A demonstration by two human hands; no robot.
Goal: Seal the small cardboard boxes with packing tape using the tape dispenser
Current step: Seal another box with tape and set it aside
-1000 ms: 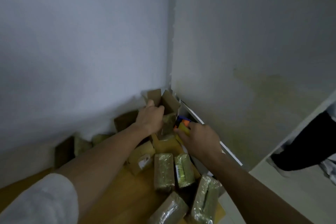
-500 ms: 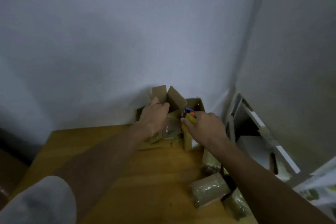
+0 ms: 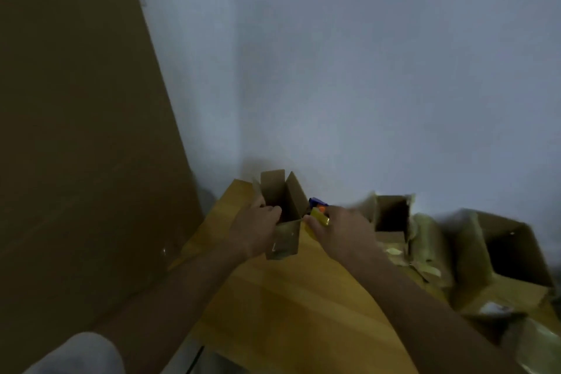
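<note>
A small cardboard box point(image 3: 283, 237) with its top flaps standing open is held above the far end of the wooden table point(image 3: 291, 307). My left hand point(image 3: 253, 231) grips its near left side, fingers curled over the rim. Just to the box's right, my right hand point(image 3: 340, 231) holds the tape dispenser point(image 3: 318, 212), of which only a yellow, orange and blue part shows past my fingers. The scene is dim and slightly blurred.
A large brown cardboard sheet point(image 3: 82, 146) leans against the wall on the left. To the right lie more open boxes point(image 3: 391, 215) point(image 3: 513, 255) and several tape-wrapped parcels point(image 3: 431, 240). The white wall stands close behind the table.
The camera has swung left, so the pile of boxes now lies to the right and the big cardboard sheet has come into view. Both hands carried the box and dispenser left, keeping their grips.
</note>
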